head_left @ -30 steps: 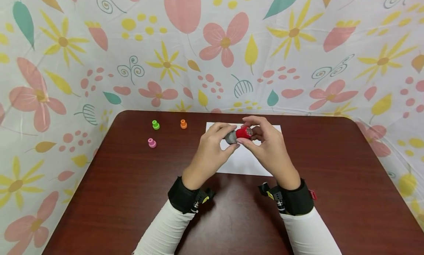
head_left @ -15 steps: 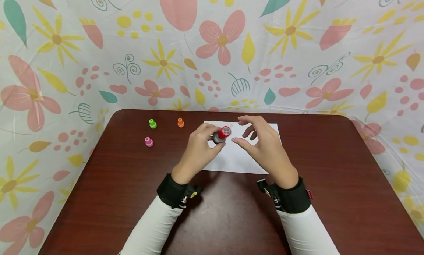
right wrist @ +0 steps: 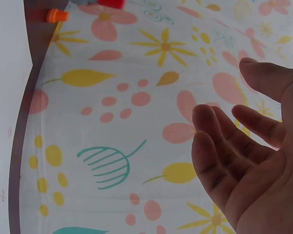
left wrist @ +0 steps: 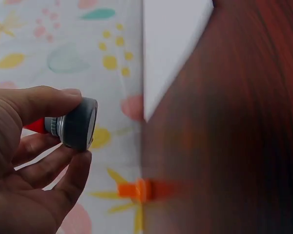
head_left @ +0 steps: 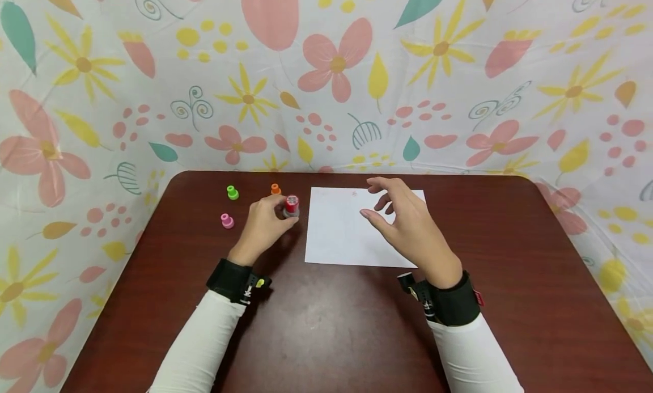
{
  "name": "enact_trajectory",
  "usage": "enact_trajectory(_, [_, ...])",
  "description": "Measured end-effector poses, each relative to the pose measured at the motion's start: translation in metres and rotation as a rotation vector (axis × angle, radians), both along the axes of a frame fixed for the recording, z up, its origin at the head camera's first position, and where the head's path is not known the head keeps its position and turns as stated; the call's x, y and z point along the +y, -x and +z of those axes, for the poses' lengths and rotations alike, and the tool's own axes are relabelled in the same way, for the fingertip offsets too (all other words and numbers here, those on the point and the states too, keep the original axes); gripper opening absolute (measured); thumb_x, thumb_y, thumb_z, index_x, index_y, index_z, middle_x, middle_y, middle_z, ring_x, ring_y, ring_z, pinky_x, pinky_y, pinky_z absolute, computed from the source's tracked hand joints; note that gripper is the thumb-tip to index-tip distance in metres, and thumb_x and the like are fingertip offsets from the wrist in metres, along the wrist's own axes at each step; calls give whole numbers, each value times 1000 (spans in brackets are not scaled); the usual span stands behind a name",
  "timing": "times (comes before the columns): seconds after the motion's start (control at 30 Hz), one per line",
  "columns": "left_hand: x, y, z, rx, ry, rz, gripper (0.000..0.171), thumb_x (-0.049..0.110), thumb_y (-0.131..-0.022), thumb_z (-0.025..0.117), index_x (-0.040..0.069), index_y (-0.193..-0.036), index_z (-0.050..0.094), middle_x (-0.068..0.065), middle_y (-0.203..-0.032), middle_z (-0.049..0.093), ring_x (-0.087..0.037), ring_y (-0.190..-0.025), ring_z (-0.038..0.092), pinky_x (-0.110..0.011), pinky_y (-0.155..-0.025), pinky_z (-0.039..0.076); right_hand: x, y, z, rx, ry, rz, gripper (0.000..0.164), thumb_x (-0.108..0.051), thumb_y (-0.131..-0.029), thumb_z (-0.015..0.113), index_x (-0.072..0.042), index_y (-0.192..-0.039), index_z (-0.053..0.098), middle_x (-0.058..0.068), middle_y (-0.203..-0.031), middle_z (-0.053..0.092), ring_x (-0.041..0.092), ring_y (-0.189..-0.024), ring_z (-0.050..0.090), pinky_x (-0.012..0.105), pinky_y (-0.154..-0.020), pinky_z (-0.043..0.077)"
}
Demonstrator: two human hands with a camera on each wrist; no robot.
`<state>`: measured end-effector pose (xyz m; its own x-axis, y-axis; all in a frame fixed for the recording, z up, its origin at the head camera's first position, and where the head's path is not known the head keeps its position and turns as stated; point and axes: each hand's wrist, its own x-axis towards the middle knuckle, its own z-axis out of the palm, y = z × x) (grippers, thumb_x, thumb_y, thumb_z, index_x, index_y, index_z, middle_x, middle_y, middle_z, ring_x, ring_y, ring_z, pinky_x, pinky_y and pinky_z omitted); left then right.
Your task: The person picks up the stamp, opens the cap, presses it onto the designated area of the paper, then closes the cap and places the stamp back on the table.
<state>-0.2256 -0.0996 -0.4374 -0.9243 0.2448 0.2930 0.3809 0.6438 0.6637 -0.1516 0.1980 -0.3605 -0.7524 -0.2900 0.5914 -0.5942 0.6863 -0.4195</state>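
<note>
My left hand (head_left: pixel 263 223) grips a small stamp (head_left: pixel 292 205) with a red top and a grey base, left of the paper. Thumb and fingertips pinch the dark grey base (left wrist: pixel 79 124) in the left wrist view, and its flat end faces away from the palm. Part of the red handle (left wrist: pixel 35 126) is hidden behind the hand. Over the right part of the white sheet of paper (head_left: pixel 331 234) hovers my right hand (head_left: pixel 408 228), fingers loosely bent and nothing between them. The sheet bears a faint small reddish print (head_left: pixel 354 194) near its top edge.
Three small knobbed pieces stand at the back left of the brown table (head_left: pixel 336 325): a green one (head_left: pixel 232 193), a pink one (head_left: pixel 227 221) and an orange one (head_left: pixel 276 189), partly covered by the left hand. A flower-patterned cloth (head_left: pixel 326 87) hangs behind the table.
At first both hands were on the stamp. The right hand let go, and the left hand carried the stamp leftward off the paper. The right hand stays nearly in place.
</note>
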Motion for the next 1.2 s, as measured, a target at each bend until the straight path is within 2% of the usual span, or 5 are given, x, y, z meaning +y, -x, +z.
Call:
enact_trajectory(0.17, [-20,8,-10,-73,41,43,42,11,-83,86,-2,-120,69,-18,-108,74,-30,-90,68,-45,-80,59,0,0,0,9,-15,2,59,-10,-88,83,-3,-138,54,10,-117,65,18,-86,68,38,-74,60])
enact_trajectory(0.53, [-42,18,-20,-66,127,54,29,7,-85,80,0,-109,64,-19,-100,72,-36,-93,69,-50,-85,59,0,0,0,2,-21,9,58,-9,-89,82,-3,-138,54,11,-118,64,18,-85,67,39,-75,61])
enact_trajectory(0.93, [-46,21,-18,-192,173,29,61,0,-85,78,0,-138,50,-26,-126,67,-39,-111,66,-53,-99,58,9,6,0,-13,-39,-22,54,-8,-90,81,-3,-138,55,10,-117,65,17,-84,68,35,-75,59])
enact_trajectory(1.07, [-44,21,-15,-194,178,9,69,3,-87,78,0,-146,44,-26,-132,63,-39,-116,64,-54,-103,55,14,7,-1,-43,-54,-53,50,-8,-91,79,-3,-135,57,10,-117,65,20,-87,68,38,-76,59])
enact_trajectory(1.2, [-42,17,-14,-142,181,9,69,15,-91,78,0,-148,44,-25,-139,58,-40,-125,57,-56,-110,49,17,9,-2,-57,-73,-61,44,-8,-92,78,-3,-131,59,11,-117,64,23,-92,68,41,-78,60])
